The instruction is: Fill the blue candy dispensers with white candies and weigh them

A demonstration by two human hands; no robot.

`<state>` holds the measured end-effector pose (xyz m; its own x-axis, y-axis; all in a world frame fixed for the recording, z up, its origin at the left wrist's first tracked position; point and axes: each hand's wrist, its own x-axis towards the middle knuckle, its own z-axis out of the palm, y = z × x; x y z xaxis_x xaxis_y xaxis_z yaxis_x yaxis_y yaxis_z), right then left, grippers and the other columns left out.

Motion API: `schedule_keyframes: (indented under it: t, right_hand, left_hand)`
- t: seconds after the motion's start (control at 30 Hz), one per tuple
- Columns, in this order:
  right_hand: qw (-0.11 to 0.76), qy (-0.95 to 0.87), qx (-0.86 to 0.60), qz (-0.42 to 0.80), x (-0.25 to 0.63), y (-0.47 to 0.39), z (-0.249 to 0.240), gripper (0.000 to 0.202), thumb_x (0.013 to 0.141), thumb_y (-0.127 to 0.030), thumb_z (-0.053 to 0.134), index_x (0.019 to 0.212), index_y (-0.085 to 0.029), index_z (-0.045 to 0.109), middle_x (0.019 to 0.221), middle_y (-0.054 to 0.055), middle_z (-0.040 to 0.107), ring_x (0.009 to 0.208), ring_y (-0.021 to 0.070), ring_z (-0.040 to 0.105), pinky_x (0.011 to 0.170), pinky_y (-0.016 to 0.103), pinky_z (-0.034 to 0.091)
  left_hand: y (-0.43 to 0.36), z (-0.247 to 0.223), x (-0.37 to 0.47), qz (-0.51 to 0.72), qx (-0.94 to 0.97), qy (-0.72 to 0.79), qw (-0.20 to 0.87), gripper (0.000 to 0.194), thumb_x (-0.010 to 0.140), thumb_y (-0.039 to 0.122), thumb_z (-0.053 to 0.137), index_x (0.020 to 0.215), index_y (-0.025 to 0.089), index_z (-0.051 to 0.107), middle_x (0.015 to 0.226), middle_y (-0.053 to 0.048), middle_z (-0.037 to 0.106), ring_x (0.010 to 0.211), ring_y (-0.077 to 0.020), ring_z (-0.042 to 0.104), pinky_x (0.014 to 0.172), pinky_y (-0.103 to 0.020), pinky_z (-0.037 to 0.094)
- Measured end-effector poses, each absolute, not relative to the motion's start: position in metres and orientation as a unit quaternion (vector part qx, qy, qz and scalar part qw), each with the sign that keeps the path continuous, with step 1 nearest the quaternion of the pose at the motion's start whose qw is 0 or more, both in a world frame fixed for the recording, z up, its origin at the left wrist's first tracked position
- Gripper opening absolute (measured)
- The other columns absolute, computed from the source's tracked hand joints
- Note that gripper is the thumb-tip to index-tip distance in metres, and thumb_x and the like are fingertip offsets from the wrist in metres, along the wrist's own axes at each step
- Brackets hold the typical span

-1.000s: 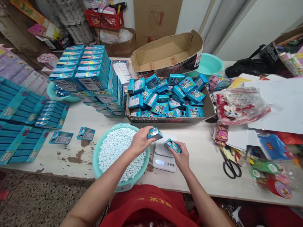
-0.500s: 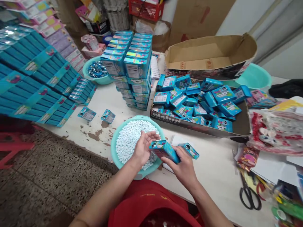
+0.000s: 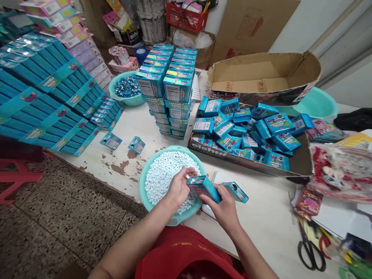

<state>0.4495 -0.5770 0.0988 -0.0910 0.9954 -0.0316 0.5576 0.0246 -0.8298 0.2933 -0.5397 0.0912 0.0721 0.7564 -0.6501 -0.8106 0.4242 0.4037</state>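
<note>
By the right rim of the bowl [image 3: 142,186], the right hand [image 3: 226,205] had fingers closed round a blue box [image 3: 208,190] and a second box [image 3: 237,192]; earlier, each hand held one. Over the bowl, the left hand [image 3: 178,188] half-curled its fingers, hold unclear, and the scale [image 3: 209,212] lay partly blocked.

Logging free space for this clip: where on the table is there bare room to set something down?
Widest: between right hand, filled carton and scissors. Another: between loose packs, tower and left bowl. Crowded: right end, around the plastic bag.
</note>
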Motion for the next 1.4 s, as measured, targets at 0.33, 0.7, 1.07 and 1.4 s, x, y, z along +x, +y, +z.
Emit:
schedule_keyframes:
  t: [0.33, 0.7, 1.07, 1.4]
  right_hand:
    - [0.379, -0.544, -0.606, 0.44, 0.453, -0.568, 0.081, 0.037, 0.069, -0.044, 0.072, 0.096, -0.02, 0.064, 0.089, 0.004, 0.066, 0.082, 0.0228, 0.059, 0.075, 0.034, 0.047]
    - [0.404, -0.537, -0.553, 0.493, 0.427, -0.554, 0.079, 0.036, 0.066, -0.038, 0.075, 0.096, -0.021, 0.064, 0.094, 0.004, 0.063, 0.089, 0.0229, 0.058, 0.082, 0.035, 0.046]
    - [0.411, -0.494, -0.538, 0.545, 0.429, -0.553, 0.071, 0.039, 0.065, -0.039, 0.077, 0.097, -0.022, 0.062, 0.098, 0.003, 0.06, 0.095, 0.024, 0.057, 0.085, 0.036, 0.046]
    - [0.512, -0.508, -0.58, 0.379, 0.463, -0.541, 0.095, 0.041, 0.081, -0.039, 0.06, 0.119, -0.023, 0.052, 0.116, 0.009, 0.055, 0.106, 0.0215, 0.055, 0.09, 0.039, 0.045]
  left_hand:
    - [-0.532, 0.09, 0.253, 0.44, 0.427, 0.601, 0.513, 0.033, 0.082, 0.038, 0.056, 0.111, 0.024, 0.062, 0.13, -0.007, 0.052, 0.127, -0.0241, 0.04, 0.106, -0.037, 0.029]
    - [-0.528, 0.108, 0.247, 0.335, 0.407, 0.519, 0.673, 0.042, 0.072, 0.038, 0.067, 0.11, 0.019, 0.066, 0.108, -0.009, 0.066, 0.097, -0.0232, 0.06, 0.081, -0.034, 0.047]
    - [-0.525, 0.11, 0.236, 0.3, 0.526, 0.596, 0.528, 0.051, 0.082, 0.046, 0.053, 0.128, 0.025, 0.051, 0.141, -0.007, 0.043, 0.13, -0.0251, 0.038, 0.097, -0.035, 0.04]
    - [-0.528, 0.153, 0.175, 0.288, 0.52, 0.789, 0.153, 0.041, 0.07, 0.045, 0.063, 0.102, 0.021, 0.056, 0.096, -0.006, 0.063, 0.089, -0.0244, 0.059, 0.081, -0.041, 0.047]
